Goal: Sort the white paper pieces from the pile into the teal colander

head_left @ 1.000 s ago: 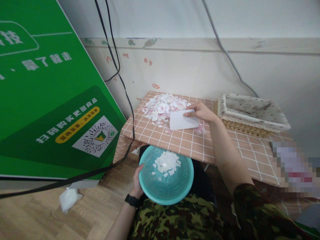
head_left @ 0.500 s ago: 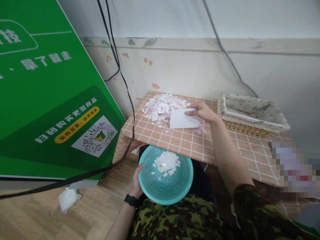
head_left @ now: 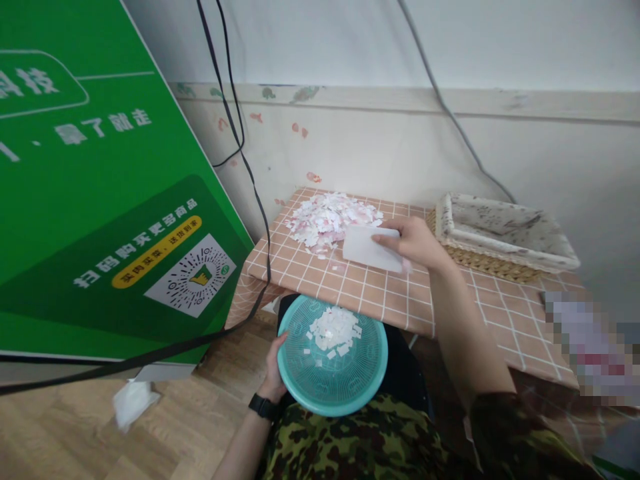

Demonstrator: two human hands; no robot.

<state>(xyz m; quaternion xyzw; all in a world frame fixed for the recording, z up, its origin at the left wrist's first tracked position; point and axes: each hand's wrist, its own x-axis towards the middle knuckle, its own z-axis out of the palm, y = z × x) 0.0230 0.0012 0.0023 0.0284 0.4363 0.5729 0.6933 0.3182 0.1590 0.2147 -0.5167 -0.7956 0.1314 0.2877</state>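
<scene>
My left hand (head_left: 275,371) grips the left rim of a teal plastic colander (head_left: 333,387), held just below the table's front edge. Small white paper scraps (head_left: 334,328) lie inside it. Over the tabletop, my right hand (head_left: 407,241) pinches a white card (head_left: 369,248) between thumb and fingers. The card is tilted, and pink-white scraps (head_left: 407,266) peek out at its lower right corner. Behind it and to the left sits a heap of white and pinkish paper scraps (head_left: 330,217). Whether the card touches the cloth cannot be made out.
A brown checked cloth (head_left: 400,293) covers the table. At the right stands a wicker basket with a fabric lining (head_left: 500,260). A green sign panel (head_left: 100,200) fills the left, with a dark strap (head_left: 255,180) hanging before it. A white bag (head_left: 134,402) lies on the floor.
The card in my right hand has tilted, its right end dropping lower over the scraps there. My left hand keeps its hold on the colander. The whole view has shifted slightly.
</scene>
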